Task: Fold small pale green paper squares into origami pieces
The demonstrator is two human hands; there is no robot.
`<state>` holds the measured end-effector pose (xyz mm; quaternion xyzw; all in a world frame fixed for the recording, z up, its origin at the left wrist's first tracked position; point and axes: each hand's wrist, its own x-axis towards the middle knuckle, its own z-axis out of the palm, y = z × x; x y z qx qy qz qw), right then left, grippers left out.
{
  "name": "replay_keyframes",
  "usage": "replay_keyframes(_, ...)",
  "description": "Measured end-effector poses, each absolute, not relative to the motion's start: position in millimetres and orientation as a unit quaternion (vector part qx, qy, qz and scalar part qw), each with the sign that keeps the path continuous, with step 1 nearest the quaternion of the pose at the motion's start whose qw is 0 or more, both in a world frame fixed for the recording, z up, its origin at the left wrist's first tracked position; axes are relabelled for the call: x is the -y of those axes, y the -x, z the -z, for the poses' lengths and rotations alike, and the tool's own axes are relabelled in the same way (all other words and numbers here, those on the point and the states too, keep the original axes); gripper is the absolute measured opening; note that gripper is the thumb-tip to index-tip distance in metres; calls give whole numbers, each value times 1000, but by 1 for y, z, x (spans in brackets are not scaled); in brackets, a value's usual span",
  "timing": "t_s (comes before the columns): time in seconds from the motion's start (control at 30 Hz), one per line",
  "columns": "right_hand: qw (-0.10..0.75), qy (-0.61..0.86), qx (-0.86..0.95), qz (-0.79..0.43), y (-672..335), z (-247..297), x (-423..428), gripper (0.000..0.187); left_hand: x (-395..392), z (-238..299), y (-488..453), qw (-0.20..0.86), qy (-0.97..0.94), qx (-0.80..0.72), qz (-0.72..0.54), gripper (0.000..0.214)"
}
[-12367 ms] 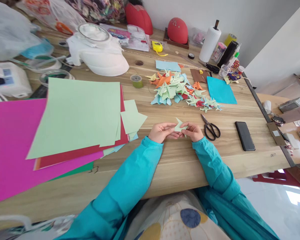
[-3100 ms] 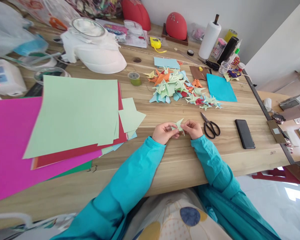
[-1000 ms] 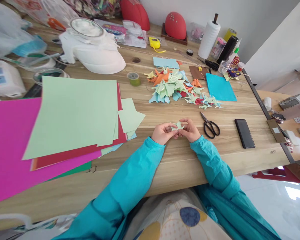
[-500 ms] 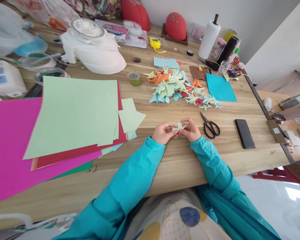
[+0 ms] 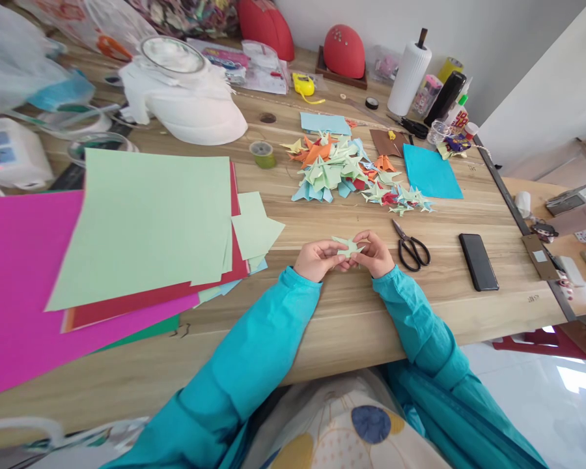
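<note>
Between my two hands is a small pale green origami crane (image 5: 349,247), its pointed ends sticking out past my fingers. My left hand (image 5: 319,258) pinches it from the left with thumb and fingers. From the right, my right hand (image 5: 375,255) pinches its other side, fingertips close to those of the left. Black-handled scissors (image 5: 411,247) lie just right of my right hand. Beyond my hands is a heap of folded paper cranes (image 5: 329,166) in green, orange, blue and red.
Large coloured sheets (image 5: 146,221) and small green paper squares (image 5: 254,228) lie on the left. A phone (image 5: 478,262) rests at the right. Farther back are a blue sheet (image 5: 432,170), a spool (image 5: 262,154), a tape measure (image 5: 303,85) and a white cap (image 5: 190,104).
My fingers have shifted slightly on the crane, and a little more of it shows between them. My left hand has moved slightly left. Everything else lies as before.
</note>
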<state>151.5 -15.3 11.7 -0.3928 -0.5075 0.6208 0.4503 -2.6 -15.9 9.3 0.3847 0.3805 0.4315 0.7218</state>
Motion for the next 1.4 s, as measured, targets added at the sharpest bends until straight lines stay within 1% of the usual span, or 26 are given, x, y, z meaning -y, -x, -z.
replay_keyframes(0.23,449,391,506,-625,-152,-13,15,42,18,-11,1,736,-363,-370,-436,36)
replay_keyframes(0.4,449,390,516,-617,-151,-13,16,41,18,-14,0,706,-392,-381,-450,31)
replay_keyframes(0.57,447,393,526,-607,-151,-12,16,41,18,-14,3,721,-378,-377,-442,34)
replay_keyframes(0.8,425,383,523,-631,-152,-9,15,43,15,-11,6,733,-355,-383,-435,36)
replay_keyframes(1.17,413,386,537,-626,-154,-9,14,36,13,-8,6,711,-379,-396,-440,36)
replay_keyframes(1.4,418,399,546,-606,-150,-5,15,39,14,-6,5,702,-394,-400,-438,33)
